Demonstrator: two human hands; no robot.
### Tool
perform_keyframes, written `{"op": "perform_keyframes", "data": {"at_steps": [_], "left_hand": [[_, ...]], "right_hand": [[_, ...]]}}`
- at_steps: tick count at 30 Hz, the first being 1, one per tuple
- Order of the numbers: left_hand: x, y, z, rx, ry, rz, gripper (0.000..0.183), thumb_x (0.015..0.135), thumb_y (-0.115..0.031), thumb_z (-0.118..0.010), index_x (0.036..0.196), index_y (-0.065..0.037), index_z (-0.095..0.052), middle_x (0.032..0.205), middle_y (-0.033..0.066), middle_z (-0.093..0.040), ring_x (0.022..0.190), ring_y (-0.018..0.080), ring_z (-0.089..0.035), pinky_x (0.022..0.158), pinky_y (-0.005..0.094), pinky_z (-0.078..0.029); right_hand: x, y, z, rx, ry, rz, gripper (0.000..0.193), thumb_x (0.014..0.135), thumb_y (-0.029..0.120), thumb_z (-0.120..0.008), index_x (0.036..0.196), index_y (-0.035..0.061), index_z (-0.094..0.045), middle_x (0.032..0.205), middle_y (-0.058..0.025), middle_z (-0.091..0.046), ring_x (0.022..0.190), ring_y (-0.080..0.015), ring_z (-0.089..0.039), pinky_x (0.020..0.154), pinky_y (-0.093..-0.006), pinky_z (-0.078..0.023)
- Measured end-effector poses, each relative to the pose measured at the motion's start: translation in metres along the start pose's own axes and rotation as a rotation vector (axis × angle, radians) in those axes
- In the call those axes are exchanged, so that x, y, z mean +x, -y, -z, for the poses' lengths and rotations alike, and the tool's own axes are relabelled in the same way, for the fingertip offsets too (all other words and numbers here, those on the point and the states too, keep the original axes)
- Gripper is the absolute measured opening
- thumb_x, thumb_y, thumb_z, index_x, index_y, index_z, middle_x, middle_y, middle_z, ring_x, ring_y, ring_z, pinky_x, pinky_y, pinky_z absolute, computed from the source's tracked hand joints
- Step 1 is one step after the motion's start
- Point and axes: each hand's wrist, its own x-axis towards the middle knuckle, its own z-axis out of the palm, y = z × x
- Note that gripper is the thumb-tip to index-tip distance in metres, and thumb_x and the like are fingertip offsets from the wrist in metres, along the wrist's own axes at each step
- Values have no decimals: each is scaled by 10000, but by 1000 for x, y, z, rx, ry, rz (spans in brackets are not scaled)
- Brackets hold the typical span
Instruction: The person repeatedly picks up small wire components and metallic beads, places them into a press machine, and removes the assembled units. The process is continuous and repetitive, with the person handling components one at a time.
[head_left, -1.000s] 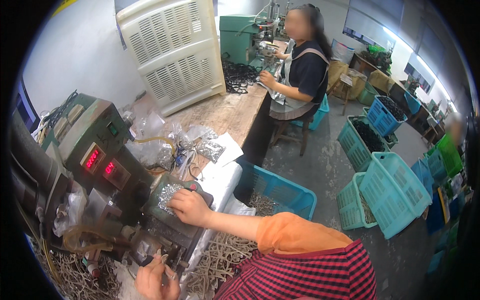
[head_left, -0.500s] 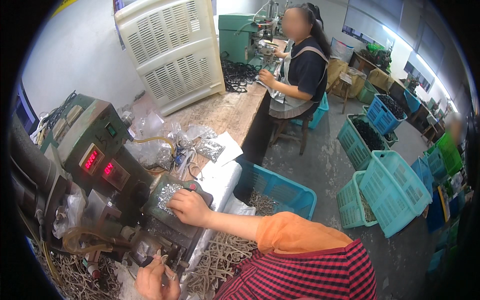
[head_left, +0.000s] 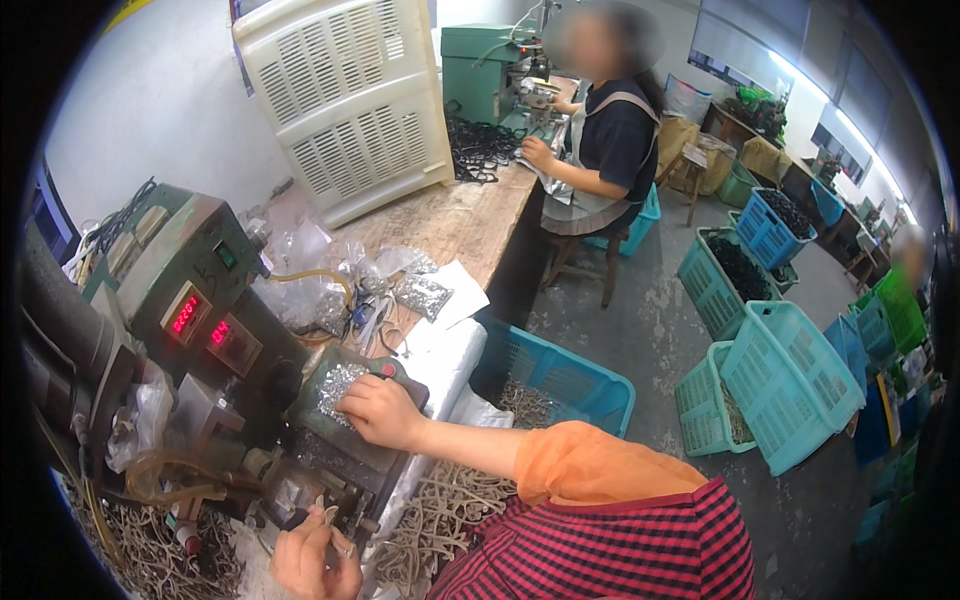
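My right hand rests with bent fingertips at the edge of a heap of small shiny metal pieces, which lies on the machine's flat plate. Those fingers are drawn together, and what they pinch, if anything, is hidden. Lower left, my left hand has its thumb and fingers closed around a thin beige strap by the machine's small working head. A green machine with red lit displays stands beyond both hands. Many beige straps are piled against my lap, with another tangle left of my left hand.
Clear bags of small parts lie on the wooden bench. A white slatted crate stands upright there. Right of the bench sits a blue basket. A co-worker sits at another green machine. Turquoise baskets are stacked on the floor.
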Motion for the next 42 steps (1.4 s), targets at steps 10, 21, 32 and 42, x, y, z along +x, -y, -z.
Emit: {"op": "perform_keyframes", "data": {"at_steps": [10,21,32,42], "left_hand": [[2,0,-2,-9,-16,-22,173,713,45,-660,865,-17,-605,887,156,-704,757,324,-674,681,368,-524],[0,5,-1,6,3,-15,220,686,38,-675,901,9,-641,908,177,-717,747,318,-677,672,363,-524],[-4,7,0,5,16,11,237,642,5,-666,871,-25,-614,896,149,-716,755,303,-684,643,350,-514],[-1,4,-5,-7,-49,-30,193,690,36,-664,867,-20,-610,890,152,-708,732,310,-660,654,366,-507]], "right_hand": [[-2,-2,-1,-15,19,-10,131,762,65,-665,886,78,-704,832,-56,-630,865,-277,-608,717,-393,-509],[-6,-7,-9,-23,22,-4,100,776,97,-663,873,85,-685,818,-62,-611,846,-287,-605,698,-407,-498],[1,0,-1,-28,26,0,134,754,58,-710,883,93,-708,824,-54,-637,838,-275,-620,717,-389,-511],[-3,1,-2,23,10,-11,141,752,50,-716,889,80,-705,830,-70,-641,824,-288,-622,720,-397,-513]]}}
